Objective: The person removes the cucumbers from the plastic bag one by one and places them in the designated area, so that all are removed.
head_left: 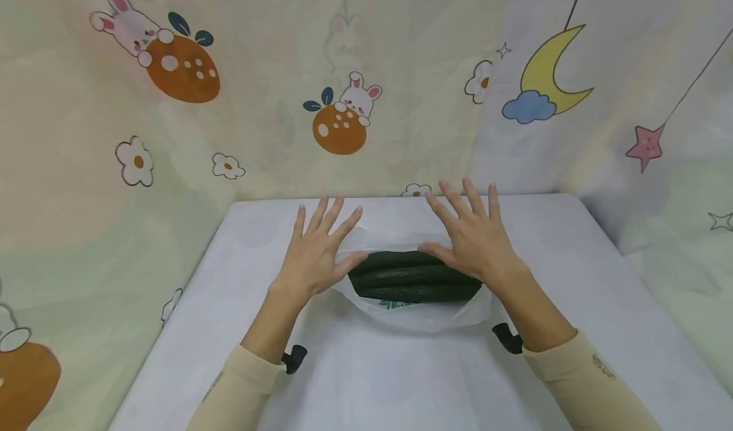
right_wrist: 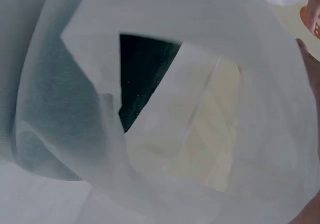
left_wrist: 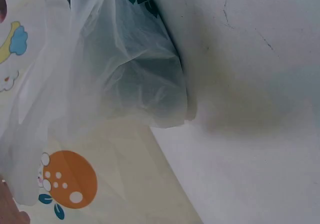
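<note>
Several long dark green cucumbers (head_left: 412,277) lie side by side in a thin white plastic bag (head_left: 424,319) with a green leaf print. My left hand (head_left: 312,259) is at the bag's left side, fingers straight and spread, thumb near the cucumbers' left end. On the right, my other hand (head_left: 481,243) is spread the same way, its thumb over the upper cucumber. Neither hand grips anything; exact contact with the bag cannot be told. The left wrist view shows the bag's closed end (left_wrist: 145,83); through an opening in the right wrist view a cucumber (right_wrist: 142,73) shows.
A white-covered table (head_left: 401,380) lies under the bag. Behind it hangs a printed cloth (head_left: 275,100) with rabbits, flowers and a moon, which also runs along both sides. A black wrist mount (head_left: 294,359) sticks out by the left cuff, another (head_left: 508,339) by the right.
</note>
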